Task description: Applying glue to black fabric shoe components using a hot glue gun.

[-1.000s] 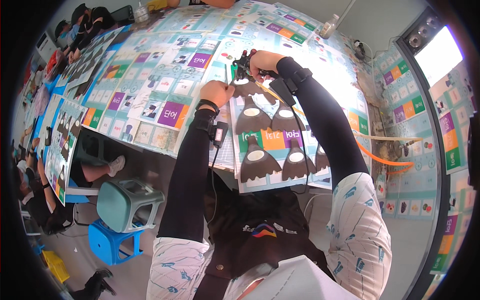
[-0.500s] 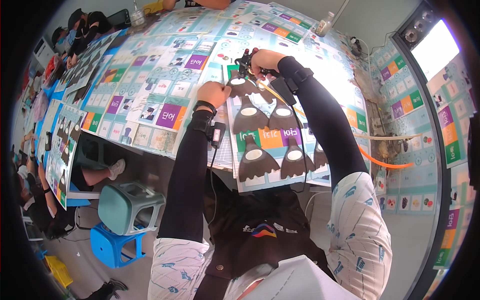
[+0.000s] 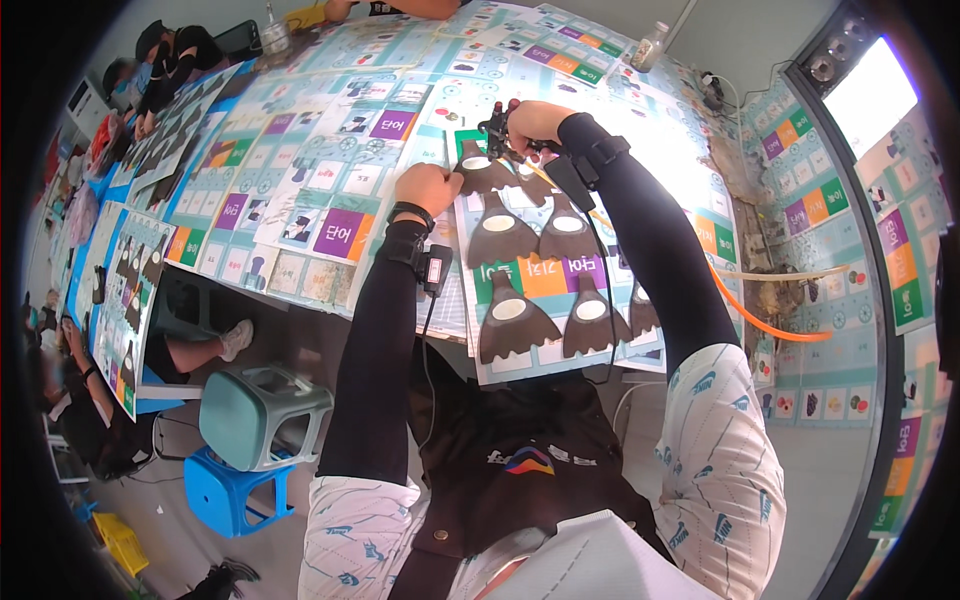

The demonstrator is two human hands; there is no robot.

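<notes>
Several dark, flipper-shaped pieces, each with a pale oval patch, lie in rows on a printed sheet [image 3: 500, 375] in front of me. My right hand [image 3: 538, 122] is closed round a small black spray gun [image 3: 497, 128] with red knobs, held over the far row. Its nose is near the far left piece [image 3: 483, 170]. My left hand [image 3: 425, 190] rests with curled fingers at the sheet's left edge, its fingertips beside that same piece; whatever they may pinch is hidden. Nearer to me lie a middle-row piece [image 3: 500, 250] and a front-row piece [image 3: 515, 342].
An orange hose [image 3: 770, 325] runs off right of my forearm. A bottle [image 3: 650, 48] stands at the table's far edge. Green [image 3: 255, 420] and blue [image 3: 235, 495] stools stand at lower left. Other people sit at tables on the left, with similar pieces [image 3: 135, 260] there.
My right hand and the spray gun have shifted slightly to the right, showing more of the far left piece. My left hand has stayed in place.
</notes>
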